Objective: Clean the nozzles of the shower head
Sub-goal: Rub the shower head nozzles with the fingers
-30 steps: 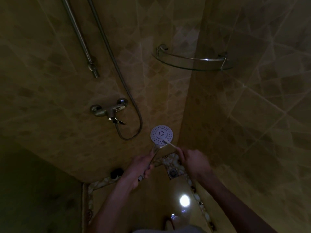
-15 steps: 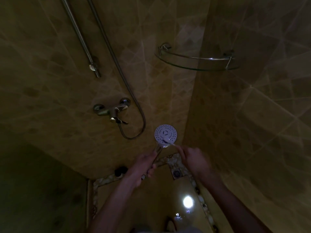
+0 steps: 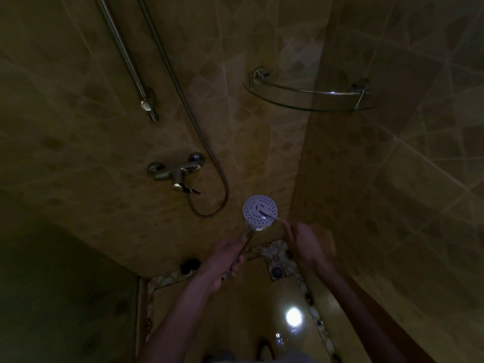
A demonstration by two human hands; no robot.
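Because the light is dim, detail is scant; the head (image 3: 259, 211) sits just below the centre of the frame, its white nozzle face turned to the camera; the left hand (image 3: 224, 259) is curled round its handle, the right hand (image 3: 305, 242) pinches a thin brush (image 3: 272, 216) whose tip touches the face; the head looks light and rigid, likely slick if wet, so the handle is the safest hold; the hose (image 3: 209, 158) will probably tug a little.
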